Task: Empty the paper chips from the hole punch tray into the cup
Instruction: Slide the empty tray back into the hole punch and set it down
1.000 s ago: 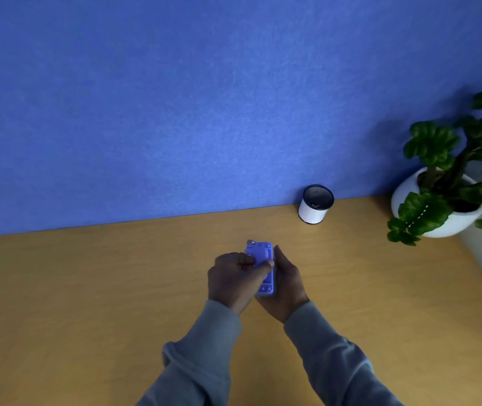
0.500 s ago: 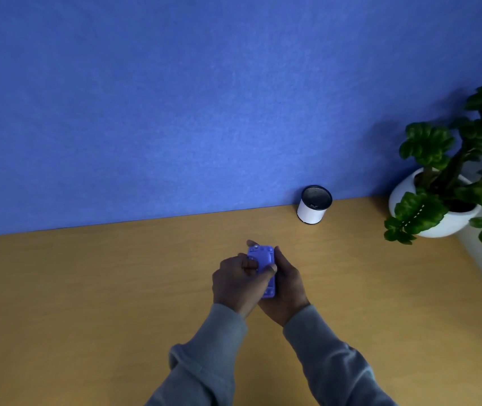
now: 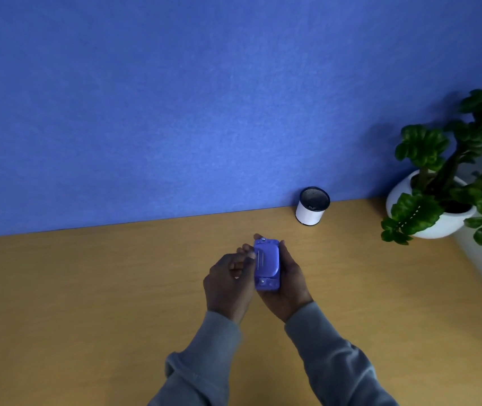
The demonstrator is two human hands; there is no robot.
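Observation:
A small blue hole punch (image 3: 266,264) is held over the middle of the wooden desk, its underside with the tray cover facing up. My right hand (image 3: 286,284) cradles it from below and the right. My left hand (image 3: 229,281) sits at its left edge, fingertips pinching the side of the tray cover. The cup (image 3: 311,206), white with a dark inside, stands upright at the back of the desk against the blue wall, well beyond the hands and to their right. Paper chips are not visible.
A potted green plant in a white bowl (image 3: 436,212) stands at the back right. The wooden desk (image 3: 87,303) ends at the blue wall behind and drops off at its right edge (image 3: 480,276).
My left hand has slid off the top of the punch to its left edge, uncovering the tray cover. The punch stays in my right hand at about the same spot.

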